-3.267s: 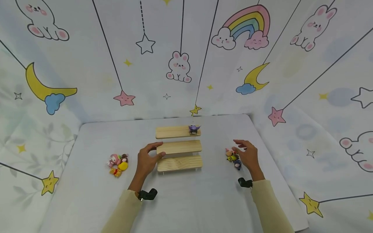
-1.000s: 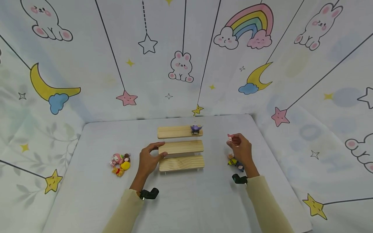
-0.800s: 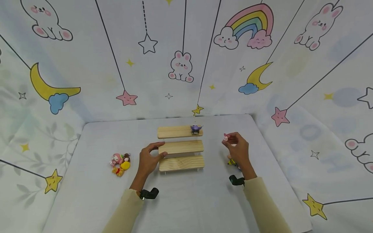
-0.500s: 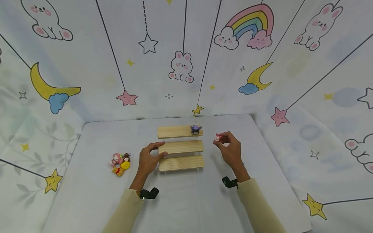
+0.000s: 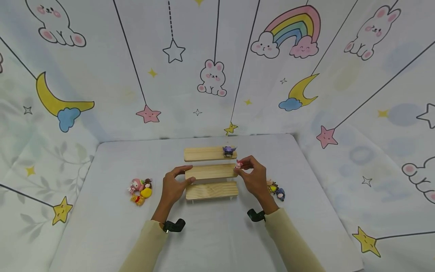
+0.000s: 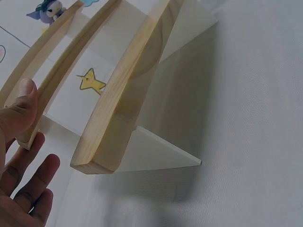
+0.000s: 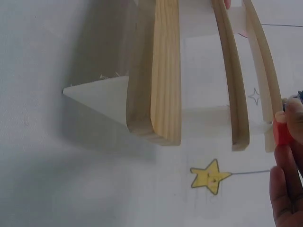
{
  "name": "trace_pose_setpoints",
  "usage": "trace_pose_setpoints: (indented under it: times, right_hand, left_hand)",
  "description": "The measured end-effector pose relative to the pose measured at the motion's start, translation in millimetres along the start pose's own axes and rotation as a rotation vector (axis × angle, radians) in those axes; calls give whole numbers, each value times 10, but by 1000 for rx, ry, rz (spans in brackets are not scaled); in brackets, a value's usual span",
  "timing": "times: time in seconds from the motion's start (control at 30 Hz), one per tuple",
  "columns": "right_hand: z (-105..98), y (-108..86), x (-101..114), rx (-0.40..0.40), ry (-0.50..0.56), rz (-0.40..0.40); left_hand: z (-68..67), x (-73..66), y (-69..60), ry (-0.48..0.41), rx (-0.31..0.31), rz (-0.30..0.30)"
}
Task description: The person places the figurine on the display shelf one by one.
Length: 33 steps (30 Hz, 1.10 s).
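Top board (image 5: 203, 154) is free left of the purple figurine (image 5: 229, 151).

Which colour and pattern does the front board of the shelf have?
The front board is light tan with grain lines, clearest in the right wrist view.

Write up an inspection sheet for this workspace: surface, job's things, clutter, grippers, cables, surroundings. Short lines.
Surface: white-covered table.
Job's things: three-tier wooden stand on pale supports; purple figurine at the right end of its rear tier; pink figurine in hand; figurine groups on the table, left group and right group, the latter partly hidden by the right hand.
Clutter: nothing seen.
Grippers: bare hands; left hand grips the middle tier's left end, right hand pinches the pink figurine by that tier's right end, contact with wood unclear.
Cables: nothing seen.
Surroundings: white backdrop printed with stars, moons, rabbits, rainbow.
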State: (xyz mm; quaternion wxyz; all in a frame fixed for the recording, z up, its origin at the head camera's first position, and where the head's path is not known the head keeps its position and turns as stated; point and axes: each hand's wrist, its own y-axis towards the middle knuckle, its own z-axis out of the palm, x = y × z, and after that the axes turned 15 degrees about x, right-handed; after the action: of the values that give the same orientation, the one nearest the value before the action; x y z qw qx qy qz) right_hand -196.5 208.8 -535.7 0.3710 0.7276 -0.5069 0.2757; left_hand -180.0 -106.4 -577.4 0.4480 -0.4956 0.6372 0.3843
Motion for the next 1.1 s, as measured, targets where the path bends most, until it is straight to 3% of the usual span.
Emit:
trace_pose_setpoints:
  times: [0.47, 1.1]
  right_hand:
    - [213, 41, -7, 35, -22, -58]
    - [256, 21, -40, 53, -42, -12]
  left_hand:
    - [0, -8, -2, -14, 5, 29]
    - [-2, -16, -2, -18, 2, 28]
